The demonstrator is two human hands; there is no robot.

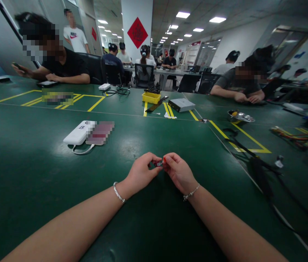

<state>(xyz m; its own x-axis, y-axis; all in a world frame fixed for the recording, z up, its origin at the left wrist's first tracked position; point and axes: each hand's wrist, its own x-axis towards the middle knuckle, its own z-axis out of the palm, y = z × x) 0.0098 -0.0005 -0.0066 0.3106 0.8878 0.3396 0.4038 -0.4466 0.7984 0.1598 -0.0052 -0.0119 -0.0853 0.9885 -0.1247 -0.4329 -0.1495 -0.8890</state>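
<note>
Above the green table, my left hand [141, 170] pinches a small dark red part with a silvery end [158, 164] between thumb and fingers. Opposite it, the fingers of my right hand [180, 174] are closed around a small orange-red piece [164, 159], which mostly hides behind the fingertips. The two hands meet almost fingertip to fingertip, and the small items seem to touch or nearly touch. Their exact kind is too small to make out.
Left of my hands lie a white power bank [79, 133] and a blurred-out flat device [101, 133], joined by a white cable [83, 152]. Further back are a yellow tray [151, 98] and a grey metal box [181, 104]. Black cables [260, 174] run along the right. People sit across the table.
</note>
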